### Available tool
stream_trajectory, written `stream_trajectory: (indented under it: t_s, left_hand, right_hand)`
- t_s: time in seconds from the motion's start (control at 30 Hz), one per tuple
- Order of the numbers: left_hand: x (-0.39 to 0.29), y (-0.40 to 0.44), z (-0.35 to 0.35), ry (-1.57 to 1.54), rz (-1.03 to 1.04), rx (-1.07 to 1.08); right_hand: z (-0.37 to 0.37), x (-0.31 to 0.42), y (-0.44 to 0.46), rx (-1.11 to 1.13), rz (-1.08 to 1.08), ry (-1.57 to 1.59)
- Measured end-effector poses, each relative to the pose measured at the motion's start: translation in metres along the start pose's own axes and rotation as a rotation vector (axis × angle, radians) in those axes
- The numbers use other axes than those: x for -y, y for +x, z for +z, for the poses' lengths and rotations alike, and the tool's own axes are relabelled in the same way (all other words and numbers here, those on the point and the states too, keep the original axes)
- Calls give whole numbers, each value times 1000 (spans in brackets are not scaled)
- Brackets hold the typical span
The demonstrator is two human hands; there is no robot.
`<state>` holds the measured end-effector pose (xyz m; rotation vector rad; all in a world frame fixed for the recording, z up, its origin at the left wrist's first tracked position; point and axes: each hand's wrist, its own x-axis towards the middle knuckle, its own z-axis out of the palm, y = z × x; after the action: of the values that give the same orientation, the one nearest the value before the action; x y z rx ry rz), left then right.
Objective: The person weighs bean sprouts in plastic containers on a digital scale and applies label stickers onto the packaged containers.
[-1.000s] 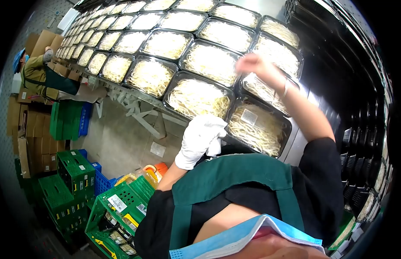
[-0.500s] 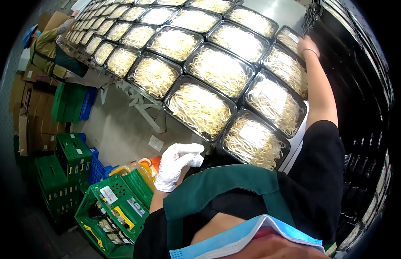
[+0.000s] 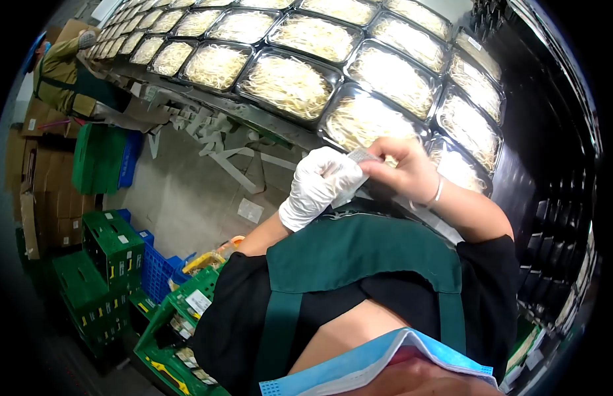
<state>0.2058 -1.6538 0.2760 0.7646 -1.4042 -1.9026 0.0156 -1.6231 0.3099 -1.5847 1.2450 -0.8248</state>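
In the middle of the head view my left hand, in a white glove, is closed around a pale strip of labels. My bare right hand, with a band at its wrist, pinches the upper end of that strip between thumb and fingers. Both hands meet just above the near edge of the table, in front of a black tray of bean sprouts. Another sprout tray lies partly hidden behind my right wrist. Some nearby trays carry a white label on top.
Rows of sprout trays cover the table to the far left. Stacked black trays stand at the right. Green crates, a blue crate and cardboard boxes are at the left. A co-worker stands by the table's far side.
My right hand has come back from a tray at the far right to meet my left hand at the labels. The left hand has risen and moved right; the view has shifted.
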Motion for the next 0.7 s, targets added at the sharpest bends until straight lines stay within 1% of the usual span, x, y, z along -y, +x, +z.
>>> stream_trajectory:
  t_s: [0.03,0.07,0.1,0.13,0.2,0.23,0.27,0.3,0.33,0.37,0.4,0.43,0.47,0.53,0.6,0.67,0.7]
  left_hand:
    - [-3,-3,-10,-18,-10,13]
    - [-5,-5,-19,-36,-19,26]
    - [6,-5,-41,51,29,117]
    - [9,-6,-55,32,-77,107]
    - [7,-11,-75,-126,-148,99]
    - [11,-10,-83,-131,-152,117]
    - [19,-10,-92,-79,-106,147]
    - [22,-9,-97,-29,-56,172]
    - [19,-9,-102,-36,-54,177]
    - [13,-8,-104,-53,-129,166]
    - [7,-9,-105,-68,-207,154]
    - [2,-8,-106,-77,-208,171]
    - [-4,-8,-107,-165,-234,205]
    - [-1,-5,-105,-279,-187,181]
    - [-8,-2,-99,-268,-157,146]
    - [-10,4,-90,-190,-154,100]
    - [-10,6,-84,-204,-141,40]
  right_hand:
    - [5,-8,10,-168,-207,-56]
    - [1,-2,20,-305,-32,-81]
    - [-12,-10,31,-310,71,-62]
    - [-24,-17,42,-317,174,-44]
    - [-15,-22,56,-305,282,-411]
    - [-6,-22,61,-262,379,-548]
    - [8,-25,67,-296,445,-684]
    - [20,-33,71,-348,464,-825]
    - [29,-44,75,-397,477,-969]
    - [30,-45,78,-379,380,-1084]
    - [27,-44,76,-378,382,-1088]
    - [22,-42,71,-411,443,-1089]
    - [17,-36,67,-446,505,-1088]
    - [-6,-44,55,-436,593,-999]
    - [-6,-43,50,-553,571,-784]
    - [15,-39,53,-446,119,-346]
    - [29,-13,57,-315,-22,-384]
